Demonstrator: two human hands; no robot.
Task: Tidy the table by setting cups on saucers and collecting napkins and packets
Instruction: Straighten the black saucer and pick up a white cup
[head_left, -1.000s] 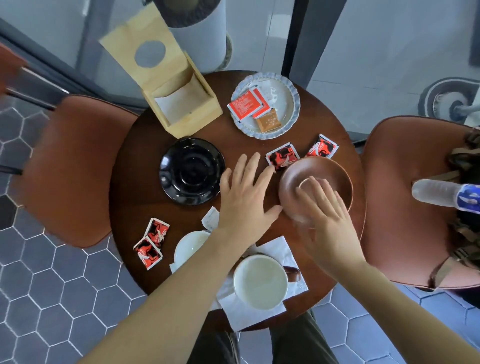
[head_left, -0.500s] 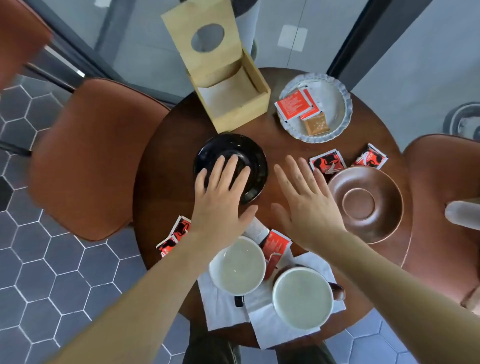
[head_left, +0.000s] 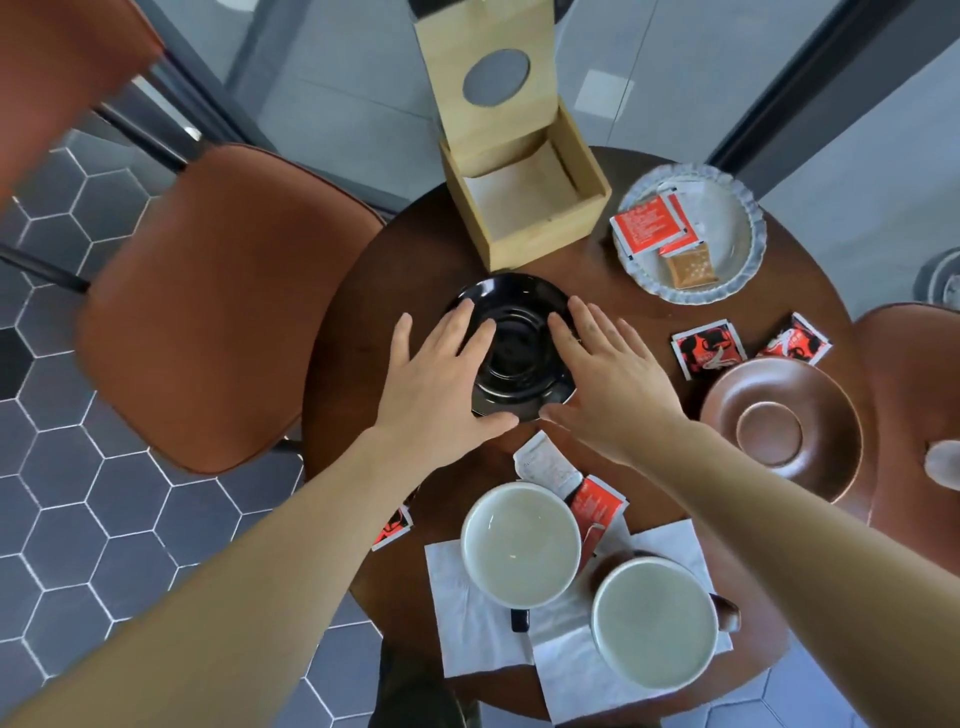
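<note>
both hands, left (head_left: 441, 384) and right (head_left: 608, 384), grip open, flank the black saucer (head_left: 514, 358) rim.

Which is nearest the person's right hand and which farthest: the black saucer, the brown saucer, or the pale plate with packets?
From the right hand:
1. Black saucer, under its fingertips, to its left.
2. Brown saucer, to its right.
3. Pale plate, at the table's far right edge.
</note>
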